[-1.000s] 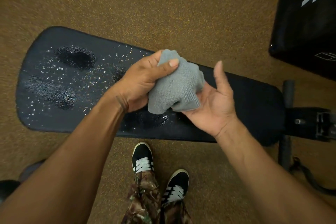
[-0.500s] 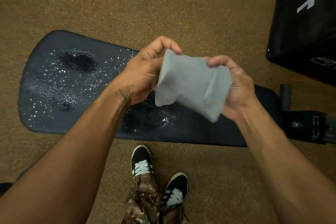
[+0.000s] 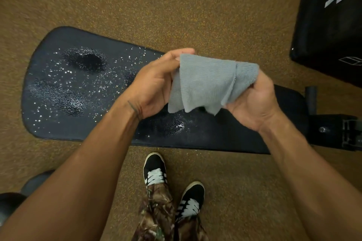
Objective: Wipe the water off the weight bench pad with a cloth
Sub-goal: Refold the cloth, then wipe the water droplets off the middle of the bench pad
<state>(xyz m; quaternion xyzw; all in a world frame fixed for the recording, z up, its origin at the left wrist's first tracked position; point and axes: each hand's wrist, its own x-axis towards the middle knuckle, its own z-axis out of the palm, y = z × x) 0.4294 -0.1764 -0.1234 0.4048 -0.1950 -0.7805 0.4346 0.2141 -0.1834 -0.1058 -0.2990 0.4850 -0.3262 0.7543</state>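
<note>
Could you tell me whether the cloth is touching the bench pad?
No, the left hand and right hand hold the cloth up, clear of the wet pad.

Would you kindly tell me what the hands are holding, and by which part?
The grey cloth: left hand pinches its upper left corner, right hand grips its bunched right end.

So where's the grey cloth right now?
In the head view the soft grey cloth is near the middle, held between the left hand and right hand over the wet black bench pad.
</note>
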